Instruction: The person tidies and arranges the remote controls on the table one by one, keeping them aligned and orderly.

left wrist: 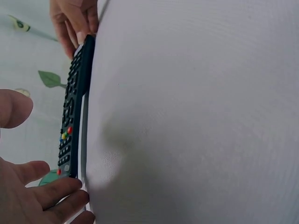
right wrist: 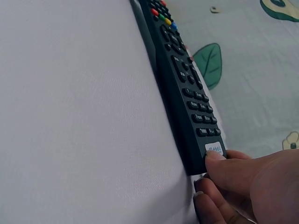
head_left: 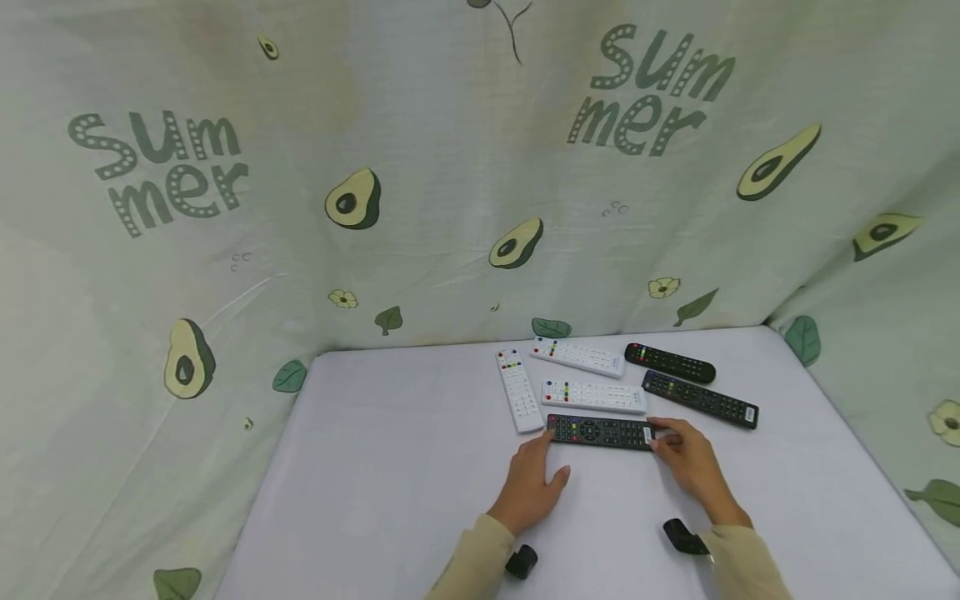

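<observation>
A black remote control (head_left: 600,432) lies crosswise in front of me, its coloured buttons toward the left and a white label on its right end. My right hand (head_left: 693,467) pinches that labelled end; in the right wrist view the thumb (right wrist: 229,173) presses on the label (right wrist: 214,148) while the other fingers are partly hidden under the edge. At the opposite end, my left hand (head_left: 527,492) touches the remote with its fingertips, and the left wrist view shows these fingers (left wrist: 58,191) extended and the thumb held away.
Just beyond lie three white remotes (head_left: 519,390), one upright along the left and two crosswise. Two more black remotes (head_left: 670,363) lie at the back right. A white-covered table (head_left: 390,467) bears them all, with an avocado-print curtain (head_left: 435,150) behind it.
</observation>
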Action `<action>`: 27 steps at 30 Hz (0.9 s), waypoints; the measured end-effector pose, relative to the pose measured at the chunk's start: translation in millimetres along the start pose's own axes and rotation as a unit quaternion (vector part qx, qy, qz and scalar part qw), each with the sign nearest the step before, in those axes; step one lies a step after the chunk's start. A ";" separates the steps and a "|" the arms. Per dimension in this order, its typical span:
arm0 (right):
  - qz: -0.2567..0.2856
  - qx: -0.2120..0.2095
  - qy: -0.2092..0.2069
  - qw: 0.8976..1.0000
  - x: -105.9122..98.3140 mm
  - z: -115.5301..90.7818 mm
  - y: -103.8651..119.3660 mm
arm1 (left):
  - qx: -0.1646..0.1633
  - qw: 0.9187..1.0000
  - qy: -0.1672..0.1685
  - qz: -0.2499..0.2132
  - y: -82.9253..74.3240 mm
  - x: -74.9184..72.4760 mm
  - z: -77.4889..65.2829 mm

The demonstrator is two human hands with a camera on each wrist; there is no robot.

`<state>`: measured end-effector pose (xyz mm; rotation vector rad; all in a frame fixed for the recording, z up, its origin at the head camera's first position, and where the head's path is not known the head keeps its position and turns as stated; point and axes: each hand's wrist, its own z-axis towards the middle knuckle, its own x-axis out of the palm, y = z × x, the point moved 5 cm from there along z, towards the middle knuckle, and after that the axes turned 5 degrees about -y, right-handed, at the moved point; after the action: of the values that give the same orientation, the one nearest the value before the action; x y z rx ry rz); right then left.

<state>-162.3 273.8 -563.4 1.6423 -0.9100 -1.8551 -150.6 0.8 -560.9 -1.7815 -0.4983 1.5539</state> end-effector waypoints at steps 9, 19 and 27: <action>0.005 0.029 0.016 0.999 3.8 -6.2 -1.2 | -0.008 1.000 -0.003 0.000 4.7 0.7 -4.0; 0.006 0.038 0.003 0.999 3.8 -28.3 2.2 | -0.021 1.000 0.006 -0.016 4.9 3.2 -5.5; 0.008 0.050 -0.002 0.999 2.2 -41.5 4.1 | -0.034 0.998 0.013 -0.041 3.3 -1.4 -7.5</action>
<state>-122.0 263.1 -563.8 1.6857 -1.0291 -1.8300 -144.2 -4.3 -562.1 -1.8069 -0.6104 1.4705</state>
